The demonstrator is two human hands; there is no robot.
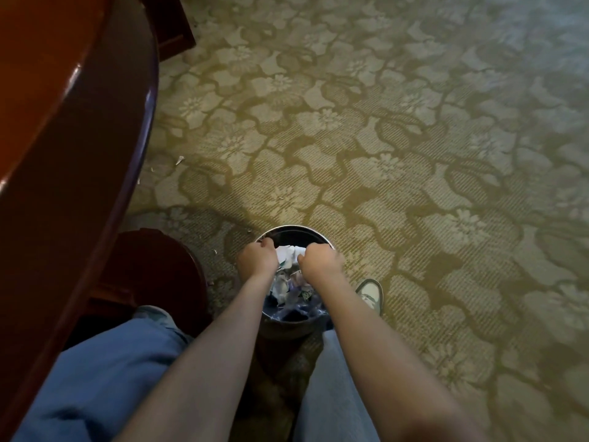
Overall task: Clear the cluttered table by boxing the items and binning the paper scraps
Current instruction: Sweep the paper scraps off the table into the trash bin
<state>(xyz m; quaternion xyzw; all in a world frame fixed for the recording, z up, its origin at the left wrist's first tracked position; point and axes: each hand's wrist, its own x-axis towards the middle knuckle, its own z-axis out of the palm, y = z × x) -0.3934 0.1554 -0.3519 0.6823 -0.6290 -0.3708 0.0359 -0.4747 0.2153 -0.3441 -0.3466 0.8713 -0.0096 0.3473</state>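
At the far left, the curved edge of the dark wooden worktop [63, 106] fills the side of the view. Its top is out of sight, so what remains on it cannot be told. Below it stands the round wooden base [153, 269] of the worktop. On the carpet [414, 138] just beside it lie a few small stray bits [180, 159], pale like torn paper.

The left hand [258, 258] hangs over the left side of the bin [296, 228], back to the camera and fingers curled under by the rim. I cannot tell whether it holds paper, grips the rim or is simply closed.

The bin stands on the carpet between the person's legs. It is well filled with crumpled paper scraps [288, 254], and a white wad shows between the two hands. The right hand [320, 260] is over the right side of the bin in the same fisted pose, and what it holds, if anything, is hidden too. A shoe [371, 295] shows just to the right of the bin.

This looks like the binning step: scraps are being dropped or pressed down into the bin. The next move probably calls for opening both hands over the bin so nothing spills past the rim. After that, the stray bits near the base need picking up.
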